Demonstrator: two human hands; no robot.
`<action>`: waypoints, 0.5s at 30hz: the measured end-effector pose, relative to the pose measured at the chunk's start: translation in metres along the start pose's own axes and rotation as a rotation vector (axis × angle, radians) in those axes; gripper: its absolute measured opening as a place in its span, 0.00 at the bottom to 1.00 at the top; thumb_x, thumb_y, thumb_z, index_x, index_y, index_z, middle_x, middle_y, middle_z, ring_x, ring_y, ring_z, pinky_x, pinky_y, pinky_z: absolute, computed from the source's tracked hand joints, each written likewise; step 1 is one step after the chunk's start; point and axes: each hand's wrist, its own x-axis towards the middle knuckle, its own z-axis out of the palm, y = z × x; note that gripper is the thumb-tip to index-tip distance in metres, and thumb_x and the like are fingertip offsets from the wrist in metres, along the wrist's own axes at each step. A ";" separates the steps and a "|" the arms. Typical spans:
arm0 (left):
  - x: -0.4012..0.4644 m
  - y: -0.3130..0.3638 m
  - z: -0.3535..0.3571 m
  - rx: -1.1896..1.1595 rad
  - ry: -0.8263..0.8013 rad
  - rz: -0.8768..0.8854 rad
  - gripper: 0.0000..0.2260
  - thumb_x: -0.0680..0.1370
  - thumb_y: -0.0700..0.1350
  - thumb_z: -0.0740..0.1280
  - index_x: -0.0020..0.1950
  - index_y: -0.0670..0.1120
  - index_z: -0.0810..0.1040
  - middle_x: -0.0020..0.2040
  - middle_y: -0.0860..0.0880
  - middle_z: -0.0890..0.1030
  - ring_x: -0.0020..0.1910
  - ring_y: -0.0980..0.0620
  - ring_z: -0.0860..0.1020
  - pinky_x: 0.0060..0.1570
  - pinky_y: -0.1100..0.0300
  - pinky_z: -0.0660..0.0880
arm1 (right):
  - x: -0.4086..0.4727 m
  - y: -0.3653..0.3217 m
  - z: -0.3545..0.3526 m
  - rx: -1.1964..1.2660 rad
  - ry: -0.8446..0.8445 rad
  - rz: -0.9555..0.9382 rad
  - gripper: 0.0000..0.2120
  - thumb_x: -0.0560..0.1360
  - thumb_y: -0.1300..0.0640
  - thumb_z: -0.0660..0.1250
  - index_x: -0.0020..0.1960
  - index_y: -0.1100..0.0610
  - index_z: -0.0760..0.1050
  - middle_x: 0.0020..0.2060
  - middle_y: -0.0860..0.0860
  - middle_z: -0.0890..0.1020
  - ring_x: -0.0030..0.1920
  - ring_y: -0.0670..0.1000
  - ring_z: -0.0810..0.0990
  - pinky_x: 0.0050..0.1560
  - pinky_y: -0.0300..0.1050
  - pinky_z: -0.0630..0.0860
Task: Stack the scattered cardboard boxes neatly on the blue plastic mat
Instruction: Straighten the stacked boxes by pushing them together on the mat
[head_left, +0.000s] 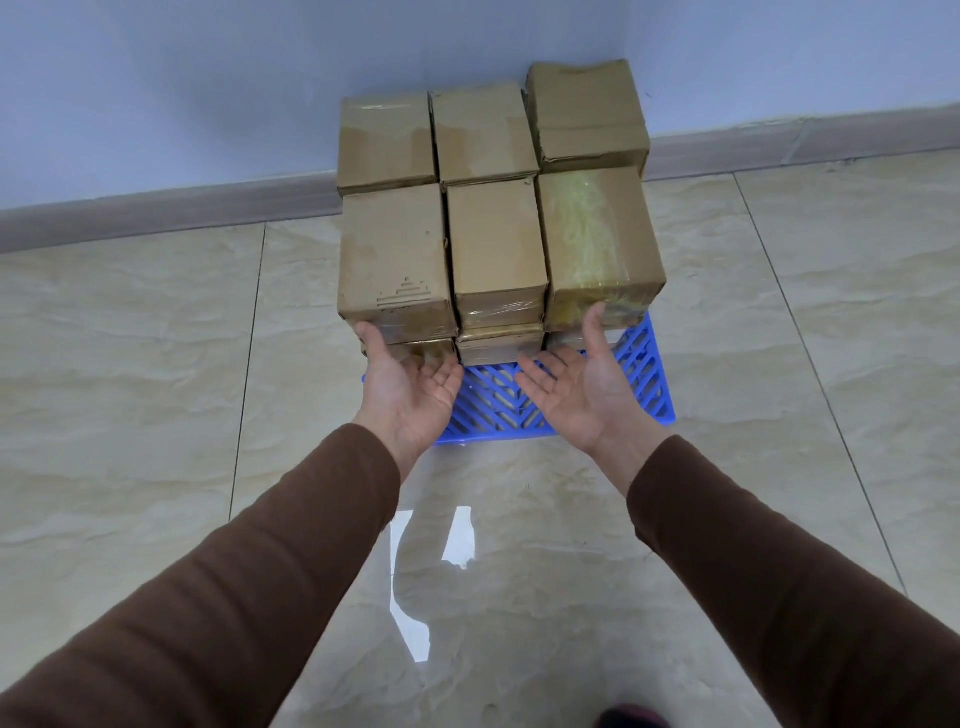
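Several brown cardboard boxes (493, 208) stand stacked in two rows and at least two layers on a blue plastic lattice mat (644, 374) against the wall. The back right box (587, 114) sits higher than its neighbours. My left hand (410, 389) is palm up with fingers apart, its thumb touching the lower front edge of the front left box (395, 254). My right hand (582, 384) is also palm up and empty, its thumb against the front of the taped front right box (597, 239). Both arms wear brown sleeves.
Glossy beige floor tiles (156, 389) surround the mat. A grey skirting board (182, 208) and a pale blue wall (208, 78) run behind the stack. The tip of a shoe (631, 717) shows at the bottom edge.
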 end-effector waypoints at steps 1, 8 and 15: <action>0.000 0.000 -0.002 0.020 0.013 0.003 0.48 0.75 0.73 0.55 0.82 0.41 0.50 0.79 0.41 0.63 0.75 0.44 0.68 0.75 0.52 0.65 | -0.002 -0.001 -0.001 -0.005 0.016 -0.007 0.53 0.74 0.31 0.65 0.83 0.60 0.46 0.81 0.60 0.56 0.78 0.60 0.65 0.74 0.56 0.67; -0.001 0.002 -0.023 0.283 0.208 0.145 0.33 0.80 0.69 0.51 0.77 0.48 0.67 0.72 0.54 0.72 0.55 0.54 0.79 0.56 0.63 0.72 | -0.017 -0.021 -0.018 -0.126 0.159 -0.208 0.50 0.68 0.24 0.65 0.82 0.48 0.58 0.81 0.53 0.61 0.81 0.55 0.58 0.77 0.55 0.61; 0.016 0.049 -0.033 0.488 0.022 0.268 0.33 0.80 0.70 0.44 0.75 0.54 0.69 0.72 0.55 0.75 0.64 0.62 0.76 0.59 0.63 0.70 | -0.008 -0.081 -0.023 -0.367 0.145 -0.360 0.43 0.76 0.25 0.53 0.83 0.50 0.57 0.80 0.50 0.63 0.80 0.52 0.61 0.77 0.56 0.55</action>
